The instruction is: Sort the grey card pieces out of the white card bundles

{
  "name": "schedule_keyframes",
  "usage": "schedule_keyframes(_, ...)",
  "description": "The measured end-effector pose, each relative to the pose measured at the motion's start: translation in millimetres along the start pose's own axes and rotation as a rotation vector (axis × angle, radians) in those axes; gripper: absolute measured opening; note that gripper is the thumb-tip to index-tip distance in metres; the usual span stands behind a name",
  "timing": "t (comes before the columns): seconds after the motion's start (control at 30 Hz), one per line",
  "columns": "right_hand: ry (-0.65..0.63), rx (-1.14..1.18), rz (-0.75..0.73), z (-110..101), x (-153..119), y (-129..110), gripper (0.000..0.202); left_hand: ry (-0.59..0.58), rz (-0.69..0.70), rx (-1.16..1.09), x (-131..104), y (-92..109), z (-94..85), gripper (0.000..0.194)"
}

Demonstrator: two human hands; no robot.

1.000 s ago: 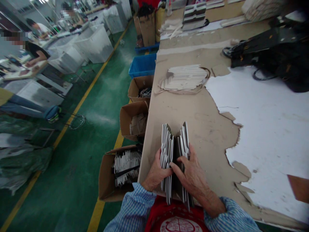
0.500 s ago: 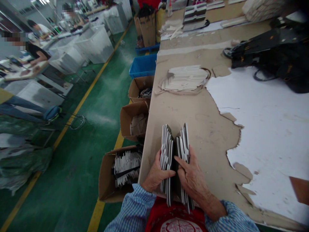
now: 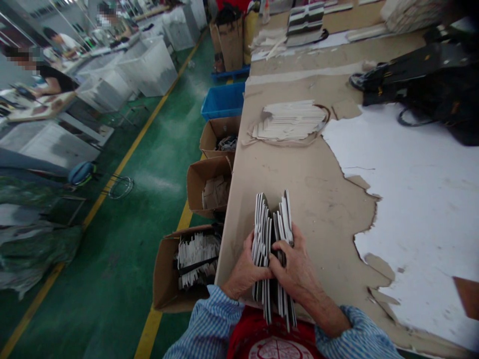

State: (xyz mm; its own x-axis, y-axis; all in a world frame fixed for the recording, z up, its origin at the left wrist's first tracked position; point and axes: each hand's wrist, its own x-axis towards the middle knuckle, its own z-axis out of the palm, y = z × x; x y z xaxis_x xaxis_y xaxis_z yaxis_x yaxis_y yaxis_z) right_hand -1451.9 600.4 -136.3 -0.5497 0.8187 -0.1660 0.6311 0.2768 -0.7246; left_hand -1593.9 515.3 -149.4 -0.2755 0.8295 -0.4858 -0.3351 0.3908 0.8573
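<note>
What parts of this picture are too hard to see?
- Head view: the faces of the flat dark pieces show only edge-on, and the left hand and right hand cover their middles.
- Head view: the bottom cardboard box is partly hidden under the table edge.
- Head view: the black bags are dark and cut off at the right edge.

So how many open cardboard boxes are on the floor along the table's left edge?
3. Nearest box holds white strips, beside the left hand. Middle box is further along. Far box sits before the blue bin. More may be hidden.
</note>
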Motion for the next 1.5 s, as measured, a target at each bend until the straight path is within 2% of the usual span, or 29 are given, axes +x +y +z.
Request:
schedule_keyframes(0.1, 0.032, 0.007, 0.012, 0, 1, 5, 0.026, -0.015, -0.037, -0.030, -1, 5, -1.0, 0.132)
schedule_keyframes(0.23, 0.045, 0.009, 0.048, -1, 1, 12, 0.053, -0.023, -0.046, -0.045, 0, 2, -4.3, 0.132)
schedule_keyframes(0.3, 0.043, 0.019, 0.048, -2, 1, 13, 0.059, -0.039, -0.019, -0.027, 2, -3, -5.3, 0.131)
schedule_keyframes(0.4, 0.037, 0.041, 0.016, -2, 1, 14, 0.057, -0.051, 0.002, -0.017, 4, -9, -5.0, 0.129)
schedule_keyframes(0.63, 0.034, 0.044, -0.052, 0, -2, 20, 0.045, -0.031, -0.017, -0.077, 1, 0, -0.5, 0.130)
schedule_keyframes(0.8, 0.021, -0.015, -0.135, -2, -2, 23, 0.045, -0.045, -0.017, -0.059, 2, -3, 0.2, 0.129)
schedule_keyframes(1.03, 0.010, -0.116, -0.125, -11, 0, 17, 0.031, -0.038, -0.011, -0.082, 2, -7, -1.7, 0.135)
schedule_keyframes(1.2, 0.093, -0.094, -0.097, -11, -1, 22, 0.043, -0.039, -0.034, -0.120, -2, -4, 0.4, 0.129)
schedule_keyframes(1.4, 0.108, -0.067, -0.102, -4, 2, 23, 0.042, -0.041, 0.008, 0.006, 3, -14, -1.4, 0.133)
schedule_keyframes(1.5, 0.099, -0.048, -0.078, -1, 3, 20, 0.043, -0.049, 0.005, -0.016, 3, -15, -2.7, 0.132)
